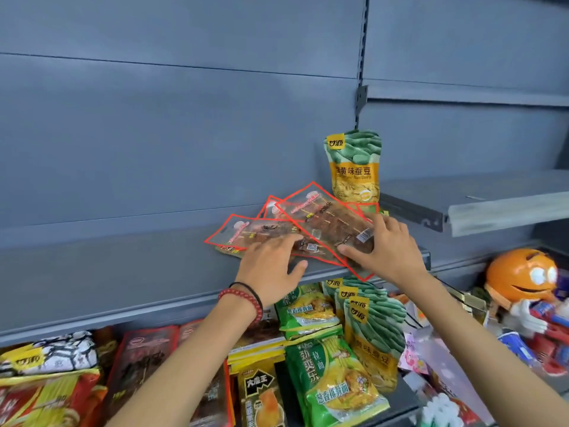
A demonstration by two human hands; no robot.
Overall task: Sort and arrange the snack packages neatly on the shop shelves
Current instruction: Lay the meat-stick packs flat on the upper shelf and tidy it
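Several clear, red-edged skewer snack packets (320,220) lie fanned in a loose pile on the grey shelf (129,272). My left hand (271,266) lies flat on the pile's left side, fingers straight, thumb hooked over the shelf's front edge. My right hand (385,245) presses on the right end of the top packet, with the thumb at the packet's front edge. A green and yellow broad-bean pouch (354,167) stands upright just behind the pile.
Below the shelf, a lower tier holds mixed packets: green noodle bags (335,380), more broad-bean pouches (372,334), red and dark packs (138,359). An orange figure toy (520,278) stands at right. A bare grey shelf (492,198) juts out at right.
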